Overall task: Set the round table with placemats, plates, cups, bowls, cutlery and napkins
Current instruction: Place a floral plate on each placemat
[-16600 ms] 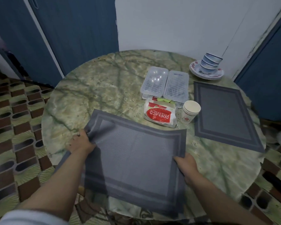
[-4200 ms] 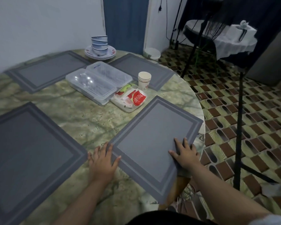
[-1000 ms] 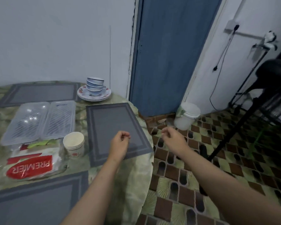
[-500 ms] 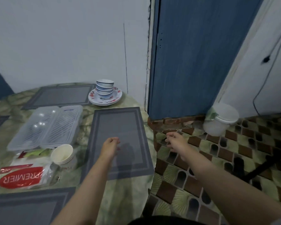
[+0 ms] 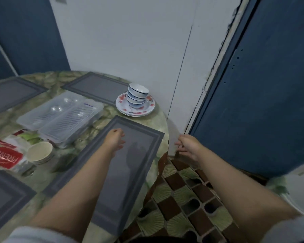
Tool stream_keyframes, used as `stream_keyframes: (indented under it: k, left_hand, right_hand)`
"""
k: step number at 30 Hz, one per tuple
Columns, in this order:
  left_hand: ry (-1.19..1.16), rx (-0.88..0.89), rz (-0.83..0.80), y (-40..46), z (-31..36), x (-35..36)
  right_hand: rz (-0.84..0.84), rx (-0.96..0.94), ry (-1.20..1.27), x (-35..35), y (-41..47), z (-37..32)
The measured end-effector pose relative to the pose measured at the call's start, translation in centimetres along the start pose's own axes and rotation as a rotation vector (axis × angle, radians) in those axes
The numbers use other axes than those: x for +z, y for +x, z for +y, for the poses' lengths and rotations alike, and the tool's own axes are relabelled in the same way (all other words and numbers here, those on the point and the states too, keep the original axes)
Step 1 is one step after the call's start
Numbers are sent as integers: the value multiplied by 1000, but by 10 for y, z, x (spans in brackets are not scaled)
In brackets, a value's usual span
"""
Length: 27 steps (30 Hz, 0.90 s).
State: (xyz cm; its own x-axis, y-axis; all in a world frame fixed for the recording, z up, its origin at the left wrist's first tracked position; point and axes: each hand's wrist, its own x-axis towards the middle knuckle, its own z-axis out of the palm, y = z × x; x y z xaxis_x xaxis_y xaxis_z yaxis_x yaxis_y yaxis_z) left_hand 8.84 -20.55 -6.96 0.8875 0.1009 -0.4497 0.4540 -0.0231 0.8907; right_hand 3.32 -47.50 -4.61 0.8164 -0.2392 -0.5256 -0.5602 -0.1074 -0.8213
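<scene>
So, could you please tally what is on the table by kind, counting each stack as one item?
Grey placemats: 4
Clear plastic boxes: 2
Stack of bowls: 1
Stack of plates: 1
Stack of paper cups: 1
Napkin pack: 1
Total: 10

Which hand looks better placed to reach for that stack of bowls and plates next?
Probably the left hand: it hovers over the nearest placemat, in line with the stacked bowls on the plates. The right hand hangs beyond the table edge.
</scene>
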Motion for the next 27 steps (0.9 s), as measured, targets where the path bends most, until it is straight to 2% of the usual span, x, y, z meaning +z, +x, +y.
stream_keyframes:
  k: [6,13,18,23,27]
  left_hand:
    - [-25,25,145,47,19,19]
    - [-63,-14,255,113,46,50]
    - [-9,-53,303,145,59,61]
    - [-110,-154,336,173,59,65]
    - [-267,-220,305,196,62,67]
  right_hand:
    - [-141,-9,-19,7,88,-39]
    - [-222,1,-118,3,175,-82]
    - [-197,-59,-144,1,224,-115]
    - [-132,-155,-164,24,270,-143]
    - [-322,-42,-35,55,289,-174]
